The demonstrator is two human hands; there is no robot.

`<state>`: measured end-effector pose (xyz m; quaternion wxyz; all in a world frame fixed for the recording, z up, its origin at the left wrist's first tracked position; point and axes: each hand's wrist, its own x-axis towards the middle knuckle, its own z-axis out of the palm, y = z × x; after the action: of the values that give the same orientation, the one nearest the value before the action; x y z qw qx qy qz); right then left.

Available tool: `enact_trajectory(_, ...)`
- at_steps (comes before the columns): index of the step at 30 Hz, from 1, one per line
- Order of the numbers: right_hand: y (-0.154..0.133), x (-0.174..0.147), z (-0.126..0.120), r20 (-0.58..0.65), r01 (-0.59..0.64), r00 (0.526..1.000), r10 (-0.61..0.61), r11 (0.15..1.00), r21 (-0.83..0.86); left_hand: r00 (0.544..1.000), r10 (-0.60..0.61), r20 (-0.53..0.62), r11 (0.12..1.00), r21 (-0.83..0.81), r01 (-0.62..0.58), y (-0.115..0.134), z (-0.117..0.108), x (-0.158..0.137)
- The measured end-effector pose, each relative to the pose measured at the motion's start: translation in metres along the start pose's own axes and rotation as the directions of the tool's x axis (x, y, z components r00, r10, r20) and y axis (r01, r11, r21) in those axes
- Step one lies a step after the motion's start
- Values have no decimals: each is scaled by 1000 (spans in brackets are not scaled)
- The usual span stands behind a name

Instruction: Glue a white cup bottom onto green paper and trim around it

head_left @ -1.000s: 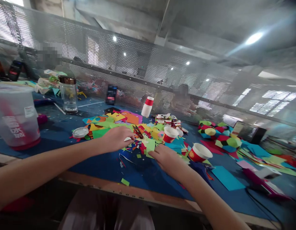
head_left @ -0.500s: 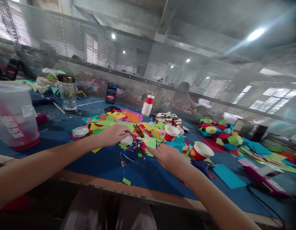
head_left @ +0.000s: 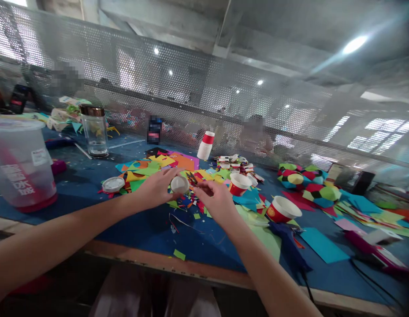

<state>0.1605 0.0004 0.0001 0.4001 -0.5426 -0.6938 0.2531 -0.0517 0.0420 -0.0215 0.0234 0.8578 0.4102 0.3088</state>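
Note:
My left hand [head_left: 157,187] curls its thumb and fingers round a small white round piece [head_left: 180,185], like the base of a paper cup, its pale face tilted towards me. Close by on the right, the fingertips of my right hand [head_left: 217,200] are pinched together; what lies between them is too small to make out. Just beyond the fingertips lies a dark, pointed two-part tool [head_left: 192,178], partly hidden. Cut coloured paper [head_left: 150,169] is heaped around both hands.
Two red-and-white paper cups [head_left: 280,210] stand to the right, near a blue glue gun [head_left: 287,242]. A cup stack [head_left: 206,145] rises behind the paper. At left are a plastic tub [head_left: 22,167] and a glass bottle [head_left: 94,132]. Paper balls [head_left: 320,193] sit far right.
The white round piece has come up slightly and tilted in my left hand. My right hand has drawn in towards it, off the light green paper, its pointing fingers now pinched.

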Motion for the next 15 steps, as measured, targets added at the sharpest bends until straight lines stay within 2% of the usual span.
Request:
enact_trajectory(4,11,7,21,50,-121,993,112,961,248,992,42,-117,999,9,-41,10,-2,-7)
enact_trajectory(8,11,8,25,91,-185,983,162,888,420,969,106,-225,992,-48,-120,11,0,-11)
enact_trajectory(11,9,7,21,54,-171,985,165,864,473,972,31,-231,943,-315,-106,5,-2,-10)
enact_trajectory(13,9,6,19,26,-147,988,154,859,490,983,-51,-177,850,-525,-50,0,-4,-8)
enact_trajectory(15,10,6,19,12,-125,990,138,855,504,989,-124,-82,755,-654,40,-4,-7,-6)
